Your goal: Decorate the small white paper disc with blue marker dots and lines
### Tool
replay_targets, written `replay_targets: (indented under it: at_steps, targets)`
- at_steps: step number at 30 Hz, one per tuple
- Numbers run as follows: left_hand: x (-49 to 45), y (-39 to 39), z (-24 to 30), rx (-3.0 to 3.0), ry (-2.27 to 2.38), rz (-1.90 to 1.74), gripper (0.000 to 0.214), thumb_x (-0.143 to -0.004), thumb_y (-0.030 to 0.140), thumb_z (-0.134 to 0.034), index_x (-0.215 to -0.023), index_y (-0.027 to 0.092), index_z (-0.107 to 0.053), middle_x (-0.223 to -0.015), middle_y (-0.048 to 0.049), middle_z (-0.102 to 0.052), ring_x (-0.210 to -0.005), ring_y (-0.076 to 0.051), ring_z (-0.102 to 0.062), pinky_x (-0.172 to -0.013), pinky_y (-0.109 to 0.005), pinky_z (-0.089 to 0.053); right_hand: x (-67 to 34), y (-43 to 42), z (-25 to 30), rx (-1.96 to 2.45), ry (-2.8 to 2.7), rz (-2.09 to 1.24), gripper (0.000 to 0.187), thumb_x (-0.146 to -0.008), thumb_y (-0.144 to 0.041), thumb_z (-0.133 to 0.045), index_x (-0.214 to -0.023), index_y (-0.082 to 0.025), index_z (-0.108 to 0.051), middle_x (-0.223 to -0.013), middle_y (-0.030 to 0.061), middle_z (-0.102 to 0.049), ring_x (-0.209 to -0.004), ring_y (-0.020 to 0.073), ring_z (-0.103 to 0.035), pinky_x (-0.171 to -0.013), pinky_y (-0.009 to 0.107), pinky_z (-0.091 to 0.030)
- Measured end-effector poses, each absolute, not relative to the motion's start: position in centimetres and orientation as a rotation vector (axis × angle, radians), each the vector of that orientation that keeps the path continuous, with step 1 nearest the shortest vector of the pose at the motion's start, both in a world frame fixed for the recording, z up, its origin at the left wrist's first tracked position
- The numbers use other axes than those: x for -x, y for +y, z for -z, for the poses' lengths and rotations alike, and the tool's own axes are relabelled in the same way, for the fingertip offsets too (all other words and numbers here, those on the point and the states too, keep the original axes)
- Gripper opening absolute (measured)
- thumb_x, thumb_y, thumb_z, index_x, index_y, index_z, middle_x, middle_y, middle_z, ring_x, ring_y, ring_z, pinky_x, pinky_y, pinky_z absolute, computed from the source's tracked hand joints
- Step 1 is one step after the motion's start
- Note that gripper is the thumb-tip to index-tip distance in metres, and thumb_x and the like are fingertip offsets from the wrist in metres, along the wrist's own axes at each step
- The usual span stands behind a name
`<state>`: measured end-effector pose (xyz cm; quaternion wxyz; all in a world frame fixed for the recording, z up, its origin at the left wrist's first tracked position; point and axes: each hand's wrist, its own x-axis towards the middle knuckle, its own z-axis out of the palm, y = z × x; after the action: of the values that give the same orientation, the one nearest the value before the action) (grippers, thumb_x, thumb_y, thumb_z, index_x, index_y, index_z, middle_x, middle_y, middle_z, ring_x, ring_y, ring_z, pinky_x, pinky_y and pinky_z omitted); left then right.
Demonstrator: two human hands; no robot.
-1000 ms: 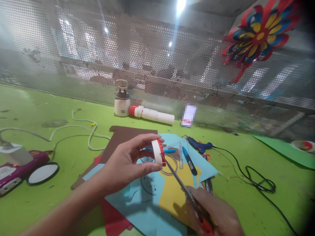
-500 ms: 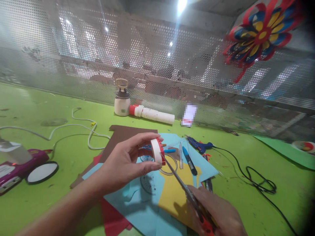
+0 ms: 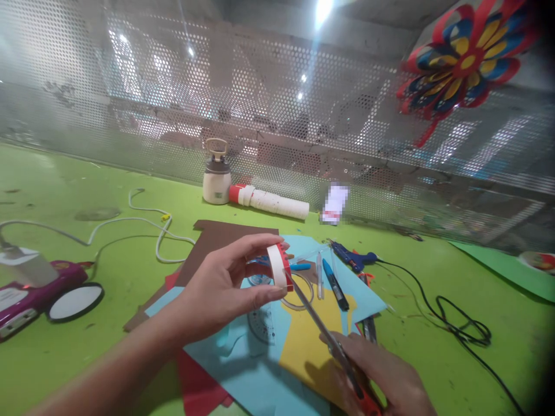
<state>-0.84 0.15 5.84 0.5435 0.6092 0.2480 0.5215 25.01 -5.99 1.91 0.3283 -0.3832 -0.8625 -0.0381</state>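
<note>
Between the thumb and fingertips of my left hand is a white ring with a notched red paper edge on its right side, held above the sheets. My right hand grips a pair of scissors by the red handles. The blades slant up to the left, and their tips meet the red edge. Below lie light blue paper, yellow paper and a clear protractor. A roll of tape is partly hidden behind the ring and blades.
Right of the ring are a dark marker, a clear stick and a blue glue gun with a black cord. A white bottle and ribbed tube stand behind. Leftward are a purple device and white cable.
The thumb of my right hand has moved slightly left along the scissors. My left hand holds the ring in nearly the same place, and the whole view has shifted a little.
</note>
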Motion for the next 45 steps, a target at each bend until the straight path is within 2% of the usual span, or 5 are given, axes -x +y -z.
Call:
replay_targets:
  at_steps: [9,18,31,37,45]
  targets:
    - [0.8,0.3,-5.9,-1.393,0.573,-1.206,0.05,-0.073,0.019,-0.082,-0.119,0.023,-0.061,-0.125,-0.0082,-0.064,-0.105,-0.023,-0.066,-0.082,-0.029,-0.058,-26.1,-5.9,-1.3,0.983,-2.307,0.143,0.034,-0.085,-0.013,-0.052,-0.118,-0.016,-0.057,-0.077,0.0058,-0.068,-0.066,0.0177,-0.068,-0.056,0.024,-0.055]
    - [0.9,0.4,-5.6,-1.409,0.526,-1.176,0.049,-0.077,0.016,-0.079,-0.121,0.024,-0.061,-0.127,-0.007,-0.063,-0.11,-0.021,-0.063,-0.09,-0.029,-0.054,-25.7,-5.9,-1.3,1.005,-2.249,0.067,0.036,-0.082,-0.01,-0.053,-0.117,-0.017,-0.061,-0.078,0.0058,-0.07,-0.066,0.0169,-0.068,-0.06,0.023,-0.056]
    - [0.6,0.0,-6.4,-1.419,0.609,-1.174,0.047,-0.074,0.019,-0.08,-0.117,0.018,-0.061,-0.124,-0.0088,-0.064,-0.102,-0.02,-0.066,-0.089,-0.031,-0.055,-26.3,-5.9,-1.0,1.019,-2.293,0.124,0.038,-0.084,-0.014,-0.054,-0.121,-0.016,-0.058,-0.079,0.0067,-0.07,-0.066,0.018,-0.068,-0.057,0.024,-0.056]
    - [0.7,-0.1,-6.4,-1.409,0.691,-1.126,0.054,-0.072,0.024,-0.081,-0.122,0.019,-0.062,-0.126,-0.0102,-0.065,-0.102,-0.023,-0.066,-0.085,-0.035,-0.056,-26.6,-5.9,-1.6,1.057,-2.33,0.036,0.038,-0.085,-0.014,-0.056,-0.123,-0.02,-0.058,-0.085,0.0064,-0.069,-0.071,0.0171,-0.068,-0.063,0.024,-0.057]
    - [0.5,-0.1,-6.4,-1.413,0.706,-1.132,0.054,-0.074,0.024,-0.08,-0.124,0.018,-0.061,-0.125,-0.0116,-0.066,-0.106,-0.026,-0.066,-0.086,-0.037,-0.057,-26.4,-6.0,-1.6,1.067,-2.296,-0.044,0.039,-0.083,-0.011,-0.055,-0.121,-0.016,-0.06,-0.08,0.0052,-0.068,-0.068,0.0157,-0.067,-0.06,0.023,-0.055]
